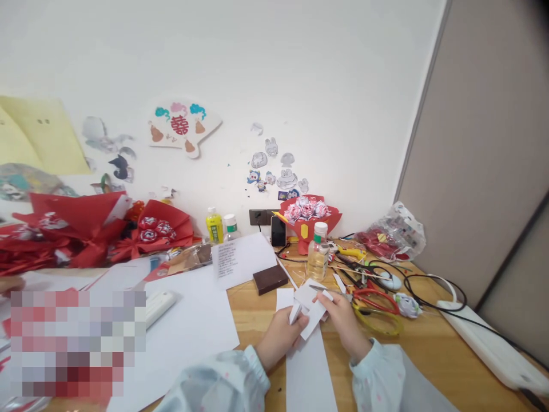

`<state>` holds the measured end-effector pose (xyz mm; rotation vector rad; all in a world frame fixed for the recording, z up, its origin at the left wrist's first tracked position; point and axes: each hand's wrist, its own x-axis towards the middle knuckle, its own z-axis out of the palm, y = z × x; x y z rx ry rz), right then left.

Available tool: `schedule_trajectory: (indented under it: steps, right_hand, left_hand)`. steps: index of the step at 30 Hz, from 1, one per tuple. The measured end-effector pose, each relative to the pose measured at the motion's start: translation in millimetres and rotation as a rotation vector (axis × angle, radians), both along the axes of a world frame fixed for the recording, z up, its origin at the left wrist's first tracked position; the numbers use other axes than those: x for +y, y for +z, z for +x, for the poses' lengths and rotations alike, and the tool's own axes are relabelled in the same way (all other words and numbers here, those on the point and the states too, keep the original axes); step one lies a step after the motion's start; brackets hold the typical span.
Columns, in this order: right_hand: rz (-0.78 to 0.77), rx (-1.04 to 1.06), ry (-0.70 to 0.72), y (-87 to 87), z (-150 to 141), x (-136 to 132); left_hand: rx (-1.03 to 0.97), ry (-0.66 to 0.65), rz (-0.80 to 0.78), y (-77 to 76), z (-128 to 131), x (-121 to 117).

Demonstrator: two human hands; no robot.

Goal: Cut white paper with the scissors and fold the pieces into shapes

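Between both hands is a small piece of folded white paper [315,321], held over a long white paper strip [309,372]. My left hand [281,337] is closed on its left side, where a narrow folded flap stands up by the thumb. My right hand [343,320] pinches its upper right edge. Just beyond the fingers lie a small white paper square [305,293] and the grey blades of scissors [319,289]. Beside my right hand are a red scissor handle [377,298] and a yellow ring-shaped handle [381,323].
A bottle of pale yellow liquid [318,257] stands ahead, near a dark brown block [270,280]. Behind it is a red-wrapped paper flower bouquet [306,214]. Cables [433,294] and a white power strip [493,343] lie right. White sheets [193,320] and another person's hand [11,285] are left.
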<state>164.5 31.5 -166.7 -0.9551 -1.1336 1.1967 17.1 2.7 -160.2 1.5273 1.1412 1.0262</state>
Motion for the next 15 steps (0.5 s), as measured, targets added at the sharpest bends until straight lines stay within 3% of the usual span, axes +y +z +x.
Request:
schedule_trajectory:
  steps: [9, 15]
  right_hand:
    - [0.039, 0.007, -0.091, 2.1, 3.4, 0.1]
    - [-0.023, 0.037, 0.021, -5.0, -1.9, -0.7]
  left_hand:
    - [-0.029, 0.035, -0.028, 1.4, 0.5, -0.8]
    - [-0.095, 0.021, -0.116, 0.9, -1.6, -3.5]
